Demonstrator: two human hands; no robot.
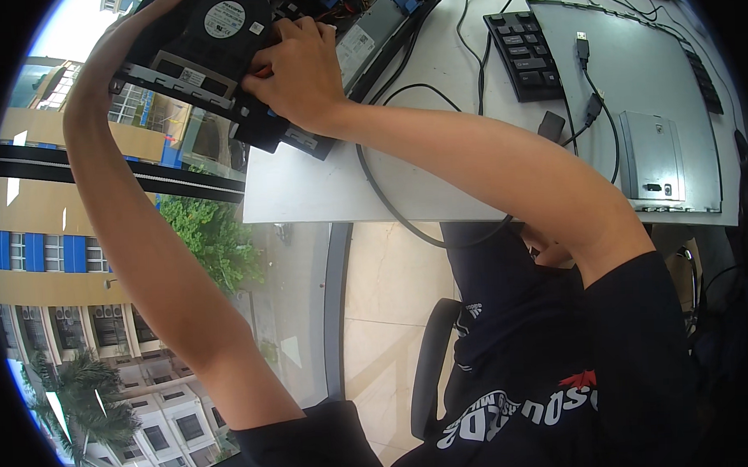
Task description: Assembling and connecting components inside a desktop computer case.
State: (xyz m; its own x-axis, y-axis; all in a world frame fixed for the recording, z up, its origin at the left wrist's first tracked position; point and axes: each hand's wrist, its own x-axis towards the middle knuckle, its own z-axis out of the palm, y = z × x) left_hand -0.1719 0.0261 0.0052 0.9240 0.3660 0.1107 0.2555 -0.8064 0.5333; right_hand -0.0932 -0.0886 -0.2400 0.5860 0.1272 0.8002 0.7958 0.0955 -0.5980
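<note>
An opened desktop computer [305, 144] with a black casing stands at the top left, partly beyond the picture's upper edge. On it is a black fan unit [196, 44] with a round white label. My right hand [298, 75] reaches in beside this unit, fingers bent and closed. A bit of orange-red shows by the fingertips, but what they hold is hidden. My left hand [154, 9] lies at the computer's far left side, its fingers cut off by the upper edge. To the right of my right hand sits a grey metal power supply [375, 40] with a white label.
A large metal side panel [624, 76] lies on the white table [323, 194] at the right. A black keyboard [523, 57] is partly under it. A USB cable [583, 52] rests on the panel, and black cables run across the table. A window [298, 302] borders the left.
</note>
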